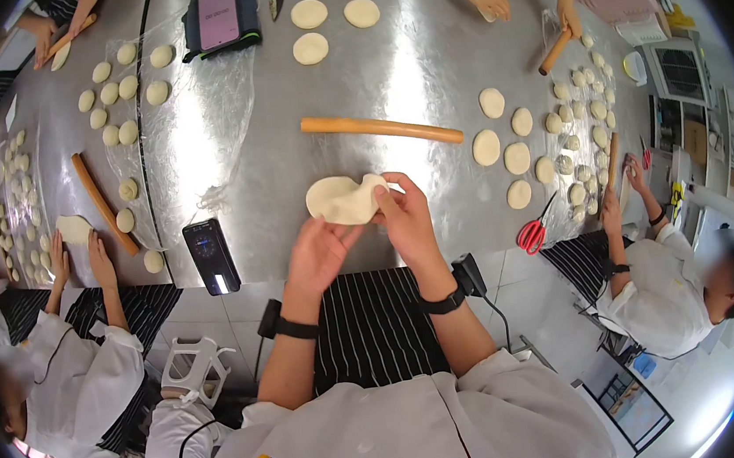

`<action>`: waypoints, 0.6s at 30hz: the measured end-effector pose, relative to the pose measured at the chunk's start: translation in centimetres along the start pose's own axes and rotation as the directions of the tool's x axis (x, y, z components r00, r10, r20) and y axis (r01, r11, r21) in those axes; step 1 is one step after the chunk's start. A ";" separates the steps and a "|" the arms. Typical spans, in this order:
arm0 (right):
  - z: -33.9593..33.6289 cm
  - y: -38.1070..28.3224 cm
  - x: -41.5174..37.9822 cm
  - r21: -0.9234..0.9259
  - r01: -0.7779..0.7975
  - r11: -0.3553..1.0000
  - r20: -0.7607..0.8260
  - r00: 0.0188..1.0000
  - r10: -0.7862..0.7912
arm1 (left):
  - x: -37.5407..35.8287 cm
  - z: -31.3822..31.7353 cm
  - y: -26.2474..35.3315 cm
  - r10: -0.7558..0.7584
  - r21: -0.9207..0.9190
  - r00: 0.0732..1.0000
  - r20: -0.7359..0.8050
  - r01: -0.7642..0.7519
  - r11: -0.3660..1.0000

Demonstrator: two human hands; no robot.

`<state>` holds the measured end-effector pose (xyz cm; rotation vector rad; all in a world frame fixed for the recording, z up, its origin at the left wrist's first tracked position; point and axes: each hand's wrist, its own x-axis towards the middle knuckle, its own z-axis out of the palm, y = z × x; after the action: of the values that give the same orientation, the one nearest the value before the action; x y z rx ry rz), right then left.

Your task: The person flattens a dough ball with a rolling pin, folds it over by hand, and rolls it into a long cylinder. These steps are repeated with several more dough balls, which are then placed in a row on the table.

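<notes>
A flattened oval piece of dough (333, 201) is held up just above the near edge of the metal table, its right part bent and puckered. My right hand (408, 221) pinches the right end between thumb and fingers. My left hand (320, 249) holds the lower edge from beneath, with some fingertips hidden under the dough. A wooden rolling pin (381, 130) lies crosswise on the table beyond both hands, touching neither.
Flat dough rounds (517, 158) lie to the right, near red-handled scissors (531, 237). At the left are a black phone (211, 256), another rolling pin (105, 204) and dough balls (109, 93) on plastic film. Co-workers' hands (78, 257) work around the table (275, 96).
</notes>
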<state>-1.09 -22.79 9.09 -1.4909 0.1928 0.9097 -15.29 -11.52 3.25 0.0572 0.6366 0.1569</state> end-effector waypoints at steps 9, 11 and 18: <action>-0.6 8.0 2.1 -0.205 0.193 0.959 -0.239 0.941 -0.240 | 2.7 -2.2 -0.8 0.244 0.696 0.935 -0.257 0.003 0.718; -0.5 9.1 1.1 -0.333 0.256 0.907 -0.253 0.903 -0.348 | 1.5 -2.8 -2.3 0.344 0.762 0.906 -0.248 -0.037 0.647; -1.6 11.1 -0.2 -0.668 0.384 0.637 -0.128 0.784 -0.607 | -1.5 -3.1 -3.9 0.472 0.943 0.859 -0.198 0.035 0.332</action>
<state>-7.46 -26.23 0.54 -2.1674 -0.3082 0.2212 -17.83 -15.56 1.22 1.3178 1.1339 0.0527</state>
